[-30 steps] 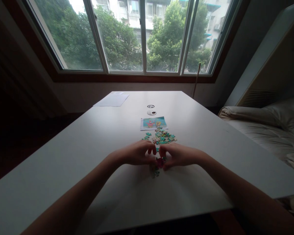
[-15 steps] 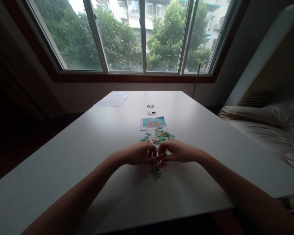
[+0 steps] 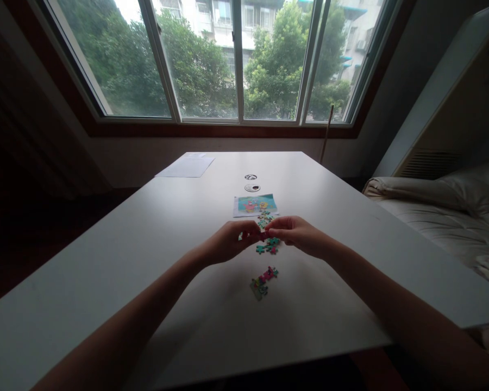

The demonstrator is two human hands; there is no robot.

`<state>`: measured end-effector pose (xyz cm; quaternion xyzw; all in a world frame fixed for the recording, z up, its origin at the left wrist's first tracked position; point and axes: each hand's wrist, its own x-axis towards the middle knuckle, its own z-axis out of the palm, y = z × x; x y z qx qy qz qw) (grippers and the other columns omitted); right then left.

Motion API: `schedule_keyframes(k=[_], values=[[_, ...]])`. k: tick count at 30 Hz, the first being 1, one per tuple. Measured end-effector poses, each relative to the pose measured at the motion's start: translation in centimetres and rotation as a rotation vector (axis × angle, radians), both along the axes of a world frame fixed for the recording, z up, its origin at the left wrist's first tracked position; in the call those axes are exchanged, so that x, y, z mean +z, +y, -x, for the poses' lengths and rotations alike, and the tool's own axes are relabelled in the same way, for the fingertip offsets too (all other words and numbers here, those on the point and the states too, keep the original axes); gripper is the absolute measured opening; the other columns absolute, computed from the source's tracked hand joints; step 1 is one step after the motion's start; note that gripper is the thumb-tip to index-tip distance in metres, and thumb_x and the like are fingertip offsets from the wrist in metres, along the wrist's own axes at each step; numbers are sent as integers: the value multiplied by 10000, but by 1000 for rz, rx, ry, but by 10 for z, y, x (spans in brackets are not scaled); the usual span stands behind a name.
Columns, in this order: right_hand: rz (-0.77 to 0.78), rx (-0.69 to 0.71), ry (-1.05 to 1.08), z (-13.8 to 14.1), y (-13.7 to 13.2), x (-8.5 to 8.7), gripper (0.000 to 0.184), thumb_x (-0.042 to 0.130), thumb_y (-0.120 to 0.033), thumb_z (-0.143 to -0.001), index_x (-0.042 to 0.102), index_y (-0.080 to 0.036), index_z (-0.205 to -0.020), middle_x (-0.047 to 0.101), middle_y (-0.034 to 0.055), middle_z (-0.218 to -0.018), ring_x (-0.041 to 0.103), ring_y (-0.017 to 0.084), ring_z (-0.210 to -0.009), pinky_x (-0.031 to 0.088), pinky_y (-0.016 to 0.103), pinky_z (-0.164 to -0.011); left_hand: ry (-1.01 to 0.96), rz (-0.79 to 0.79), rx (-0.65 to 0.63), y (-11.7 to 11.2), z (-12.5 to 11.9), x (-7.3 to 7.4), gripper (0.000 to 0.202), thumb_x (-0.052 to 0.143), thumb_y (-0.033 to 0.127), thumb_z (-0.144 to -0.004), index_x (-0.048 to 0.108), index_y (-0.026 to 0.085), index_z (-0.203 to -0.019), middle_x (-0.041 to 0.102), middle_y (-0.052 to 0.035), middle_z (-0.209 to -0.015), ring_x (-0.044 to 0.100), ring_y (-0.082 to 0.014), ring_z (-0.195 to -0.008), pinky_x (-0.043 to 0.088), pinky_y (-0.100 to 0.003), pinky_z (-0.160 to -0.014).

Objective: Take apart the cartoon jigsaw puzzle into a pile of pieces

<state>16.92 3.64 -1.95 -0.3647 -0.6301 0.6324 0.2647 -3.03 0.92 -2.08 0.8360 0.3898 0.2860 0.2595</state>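
My left hand (image 3: 231, 240) and my right hand (image 3: 299, 233) meet above the loose jigsaw pieces (image 3: 272, 245). Between their fingertips is a small reddish jigsaw piece (image 3: 264, 234), pinched from both sides; whether it is one piece or two joined I cannot tell. Nearer to me lies a short cluster of jigsaw pieces (image 3: 264, 282), pink, yellow and green, seemingly joined. Many of the loose pieces, mostly green, are partly hidden behind my fingers. Just past them is a picture sheet (image 3: 256, 205) with a colourful cartoon scene on blue.
Everything lies on a long white table (image 3: 179, 217). Two round black-and-white marks (image 3: 251, 188) show beyond the picture. White paper (image 3: 186, 166) rests at the far left corner. A pale padded sofa (image 3: 427, 212) stands on the right, a window (image 3: 239, 65) ahead.
Both hands have risen away from me, from over the joined cluster to over the loose pieces, still pinching the reddish piece. The joined cluster is now uncovered.
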Motion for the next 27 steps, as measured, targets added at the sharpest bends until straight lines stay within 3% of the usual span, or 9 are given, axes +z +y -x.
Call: schedule_keyframes(k=[4,7,12,14,19,23,27], values=[[81,-17,38,0,1,-1,286,694,-324,-624,604,-120,-803,559,-11,-623,339,24,-456,218,190,-431,-1,-20,7,1,0,0,172,501,278,-818,592,132,-810,563,1,-668,463,-88,-595,376,-191,-556],[-6,-96,-56,-1,6,-6,297,673,-332,-643,598,-130,-848,598,15,-675,400,44,-482,265,195,-452,13,-39,26,2,1,-1,177,497,276,-818,596,130,-820,559,-1,-666,458,-89,-593,373,-192,-555],[-673,-289,-398,-5,8,-11,197,582,-333,-733,630,-157,-807,624,49,-775,507,121,-657,364,251,-601,80,-30,72,1,1,0,210,493,298,-814,599,123,-769,536,8,-613,438,-89,-569,354,-195,-537],[-830,-270,-428,-4,4,-10,207,536,-344,-772,636,-165,-801,621,47,-812,502,122,-675,364,250,-609,103,-20,84,1,0,1,225,493,308,-810,596,120,-742,528,11,-593,434,-90,-557,346,-196,-527],[-784,-45,-348,2,-5,-4,240,542,-375,-771,634,-162,-831,616,18,-725,453,90,-584,340,215,-541,105,-5,97,0,-1,1,222,490,301,-807,590,120,-725,525,13,-592,430,-87,-550,343,-196,-520],[-750,-52,-326,3,-4,-7,217,566,-353,-752,631,-151,-795,598,8,-681,414,79,-559,323,208,-519,63,43,69,2,0,-1,218,507,308,-800,601,117,-755,537,6,-612,445,-91,-568,355,-200,-528],[-699,-70,-272,1,-1,-10,223,553,-345,-759,605,-135,-810,582,11,-684,395,68,-531,322,203,-498,-83,197,24,6,2,-3,244,521,326,-795,616,107,-845,561,-12,-666,465,-95,-605,378,-213,-557]])
